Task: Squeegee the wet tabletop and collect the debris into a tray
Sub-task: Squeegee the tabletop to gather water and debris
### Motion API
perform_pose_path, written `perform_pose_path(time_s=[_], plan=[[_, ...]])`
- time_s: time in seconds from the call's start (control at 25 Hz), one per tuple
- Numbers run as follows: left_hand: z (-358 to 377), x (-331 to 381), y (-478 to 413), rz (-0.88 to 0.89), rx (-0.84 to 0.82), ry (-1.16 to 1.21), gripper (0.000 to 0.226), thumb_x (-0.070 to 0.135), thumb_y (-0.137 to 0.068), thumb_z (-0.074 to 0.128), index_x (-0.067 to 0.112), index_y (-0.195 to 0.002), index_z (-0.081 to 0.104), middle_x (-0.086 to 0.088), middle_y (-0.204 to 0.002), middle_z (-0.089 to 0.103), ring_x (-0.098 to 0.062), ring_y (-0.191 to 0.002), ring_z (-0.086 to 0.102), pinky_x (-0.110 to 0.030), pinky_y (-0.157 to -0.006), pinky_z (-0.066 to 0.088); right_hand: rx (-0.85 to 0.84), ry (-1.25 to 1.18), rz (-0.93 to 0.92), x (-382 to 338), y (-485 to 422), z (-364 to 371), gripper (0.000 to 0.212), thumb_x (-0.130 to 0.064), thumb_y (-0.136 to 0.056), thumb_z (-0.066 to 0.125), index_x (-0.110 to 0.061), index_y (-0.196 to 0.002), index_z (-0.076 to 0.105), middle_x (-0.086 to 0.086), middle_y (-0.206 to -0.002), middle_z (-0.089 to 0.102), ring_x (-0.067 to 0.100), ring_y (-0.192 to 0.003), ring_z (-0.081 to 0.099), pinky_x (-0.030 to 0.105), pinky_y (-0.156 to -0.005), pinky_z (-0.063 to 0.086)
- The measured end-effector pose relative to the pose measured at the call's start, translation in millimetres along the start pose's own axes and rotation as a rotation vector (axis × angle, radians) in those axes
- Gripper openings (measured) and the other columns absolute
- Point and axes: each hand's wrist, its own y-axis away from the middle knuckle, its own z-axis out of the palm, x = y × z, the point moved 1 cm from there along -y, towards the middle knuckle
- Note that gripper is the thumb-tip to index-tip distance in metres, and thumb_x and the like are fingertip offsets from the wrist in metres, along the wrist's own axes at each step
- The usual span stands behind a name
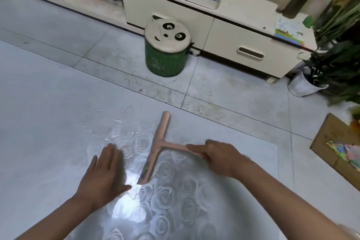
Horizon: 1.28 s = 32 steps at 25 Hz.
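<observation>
Head view: my right hand (220,159) grips the handle of the pink plastic T-shaped squeegee (156,145), whose blade rests on the glossy rose-patterned tabletop (48,132). My left hand (103,173) lies flat beside it, fingers straight. I'd press evenly and sweep through the water droplets (118,121). I see no tray.

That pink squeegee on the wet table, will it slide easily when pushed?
The squeegee looks like thin rigid plastic, so probably stiff and light. On the wet, glossy tabletop it should glide easily. The right hand grips only the handle's end, so the long blade may twist.
</observation>
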Motion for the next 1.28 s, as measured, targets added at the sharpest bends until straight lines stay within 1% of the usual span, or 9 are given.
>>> perform_pose_path(time_s=[0.12, 0.2, 0.28, 0.48, 0.6, 0.76, 0.88, 1.04, 1.28], plan=[[-8, -32, 7, -0.116, -0.110, -0.137, 0.109, 0.075, -0.083, 0.039, 0.004, -0.150, -0.009, -0.017, -0.158, -0.015, -0.031, -0.147, -0.011, -0.042, -0.119, 0.002, 0.039, 0.081, 0.013, 7, 2, -33, 0.053, -0.027, -0.095, 0.038, -0.062, -0.134, 0.029, -0.007, -0.102, 0.051, 0.023, -0.107, 0.055, 0.032, -0.077, 0.040], [-12, -51, 12, -0.158, -0.135, -0.171, 0.103, 0.076, -0.082, 0.040, 0.007, -0.149, 0.002, -0.017, -0.157, -0.001, -0.031, -0.147, -0.001, -0.044, -0.119, 0.006, -0.074, 0.089, 0.170, 35, 31, -44, 0.051, -0.029, -0.097, 0.036, -0.064, -0.133, 0.028, -0.013, -0.112, 0.053, 0.016, -0.115, 0.051, 0.029, -0.076, 0.038], [-16, -71, 16, -0.156, -0.148, -0.207, 0.097, 0.075, -0.081, 0.042, 0.009, -0.147, 0.014, -0.014, -0.155, 0.011, -0.029, -0.146, 0.007, -0.046, -0.118, 0.010, -0.143, 0.112, 0.287, 30, 49, -40, 0.050, -0.030, -0.098, 0.033, -0.065, -0.134, 0.026, -0.013, -0.123, 0.053, 0.014, -0.119, 0.049, 0.027, -0.079, 0.039], [-9, -100, 15, -0.092, -0.265, -0.188, 0.097, 0.071, -0.083, 0.043, 0.009, -0.150, 0.012, -0.010, -0.160, -0.004, -0.020, -0.148, -0.003, -0.048, -0.117, 0.005, -0.025, -0.069, 0.184, -69, -25, -4, 0.052, -0.029, -0.095, 0.036, -0.054, -0.140, 0.028, 0.000, -0.129, 0.055, 0.025, -0.120, 0.051, 0.029, -0.081, 0.040], [-11, -108, 14, -0.063, -0.246, -0.129, 0.090, 0.071, -0.081, 0.046, 0.011, -0.145, 0.024, -0.008, -0.160, 0.001, -0.017, -0.148, 0.002, -0.049, -0.117, 0.010, 0.025, -0.046, 0.222, -105, -54, -6, 0.053, -0.026, -0.095, 0.036, -0.052, -0.140, 0.030, 0.001, -0.133, 0.054, 0.028, -0.120, 0.052, 0.031, -0.079, 0.039], [-21, -119, 18, -0.008, -0.285, -0.117, 0.088, 0.068, -0.086, 0.045, 0.015, -0.149, 0.017, -0.003, -0.161, -0.001, -0.016, -0.148, 0.006, -0.050, -0.117, 0.012, 0.094, -0.036, 0.342, -125, -14, -18, 0.054, -0.025, -0.093, 0.037, -0.055, -0.138, 0.030, 0.002, -0.118, 0.058, 0.029, -0.107, 0.057, 0.030, -0.070, 0.034], [-56, -121, 33, 0.047, -0.276, -0.142, 0.084, 0.058, -0.091, 0.046, 0.014, -0.152, 0.009, -0.005, -0.161, 0.000, -0.016, -0.148, 0.004, -0.050, -0.118, 0.010, 0.143, -0.118, 0.445, -162, 30, -35, 0.054, -0.025, -0.094, 0.035, -0.052, -0.141, 0.028, 0.003, -0.115, 0.058, 0.030, -0.105, 0.057, 0.031, -0.070, 0.035], [-113, -120, 62, 0.094, -0.248, -0.154, 0.065, 0.037, -0.098, 0.040, 0.011, -0.151, 0.014, -0.006, -0.161, 0.005, -0.016, -0.148, 0.009, -0.046, -0.119, 0.009, 0.167, -0.247, 0.496, -218, 84, -61, 0.048, -0.028, -0.099, 0.033, -0.047, -0.143, 0.029, 0.003, -0.117, 0.058, 0.027, -0.106, 0.057, 0.032, -0.075, 0.042], [-150, -135, 122, 0.154, -0.143, -0.121, 0.055, 0.041, -0.098, 0.035, 0.018, -0.147, 0.027, -0.002, -0.158, 0.023, -0.016, -0.144, 0.025, -0.036, -0.117, 0.022, 0.272, -0.522, 0.529, -292, 175, -84, 0.040, -0.036, -0.101, 0.034, -0.042, -0.140, 0.038, -0.003, -0.118, 0.063, 0.021, -0.108, 0.057, 0.033, -0.084, 0.046]])
